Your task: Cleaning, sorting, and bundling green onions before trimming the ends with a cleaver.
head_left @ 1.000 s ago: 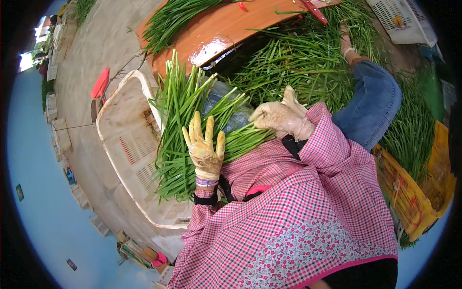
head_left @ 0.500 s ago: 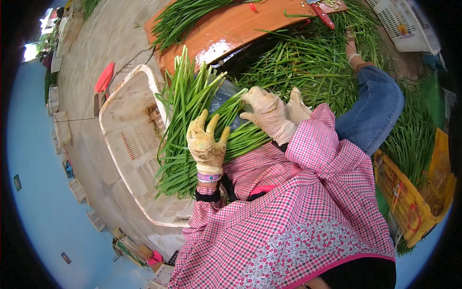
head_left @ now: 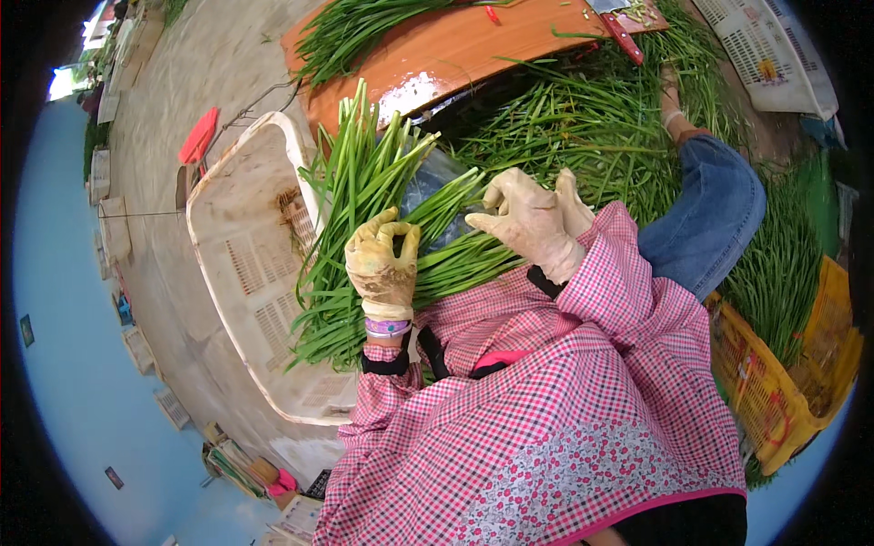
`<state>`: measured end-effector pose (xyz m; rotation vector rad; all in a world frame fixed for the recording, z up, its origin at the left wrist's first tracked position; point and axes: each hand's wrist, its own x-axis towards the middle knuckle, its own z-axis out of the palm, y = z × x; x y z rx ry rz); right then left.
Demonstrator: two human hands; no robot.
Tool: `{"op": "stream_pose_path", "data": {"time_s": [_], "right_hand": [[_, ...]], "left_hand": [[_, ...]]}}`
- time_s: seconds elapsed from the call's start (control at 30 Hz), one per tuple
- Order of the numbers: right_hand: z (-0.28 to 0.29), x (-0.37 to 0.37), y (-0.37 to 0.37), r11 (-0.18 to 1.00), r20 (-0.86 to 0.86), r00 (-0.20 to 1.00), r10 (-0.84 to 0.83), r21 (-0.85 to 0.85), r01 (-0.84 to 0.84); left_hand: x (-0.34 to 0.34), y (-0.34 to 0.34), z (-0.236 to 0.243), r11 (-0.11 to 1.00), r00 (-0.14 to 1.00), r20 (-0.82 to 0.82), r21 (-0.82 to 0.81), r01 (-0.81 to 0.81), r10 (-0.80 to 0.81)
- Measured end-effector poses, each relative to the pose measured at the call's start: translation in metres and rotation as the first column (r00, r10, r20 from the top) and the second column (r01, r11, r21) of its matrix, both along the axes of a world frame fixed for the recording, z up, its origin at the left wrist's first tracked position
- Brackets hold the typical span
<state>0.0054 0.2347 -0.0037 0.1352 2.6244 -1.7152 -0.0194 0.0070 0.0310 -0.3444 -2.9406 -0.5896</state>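
Head: 2 hands at stalks; crate marking illegible.

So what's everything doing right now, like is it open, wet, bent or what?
Left hand, gloved, fingers curled over the stalks; grip unclear
Right hand, gloved, fingers bent, thumb spread apart
Green stalks, loosely bunched, pale ends showing
Orange board, shiny, looks wet
Knife, lying on the board, red handle past its edge
Left white crate, open-topped, brown-stained
Yellow crate, open-topped
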Motion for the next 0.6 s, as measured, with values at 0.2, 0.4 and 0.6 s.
{"op": "stream_pose_path", "data": {"time_s": [0.2,0.4,0.6], "right_hand": [[-0.038,-0.013,-0.022,0.962,-0.129,0.986,0.107,0.262,-0.070],[-0.042,-0.019,-0.026,0.952,-0.140,0.980,0.144,0.290,-0.098],[0.000,-0.001,-0.014,0.837,0.079,0.906,0.415,-0.422,-0.347]], "left_hand": [[0.000,-0.001,0.001,0.992,0.995,0.019,-0.088,0.095,-0.094],[0.002,-0.003,0.006,0.977,0.986,0.020,-0.137,0.165,-0.164],[0.000,-0.005,0.014,0.959,0.973,0.059,-0.167,0.229,-0.222]]}}
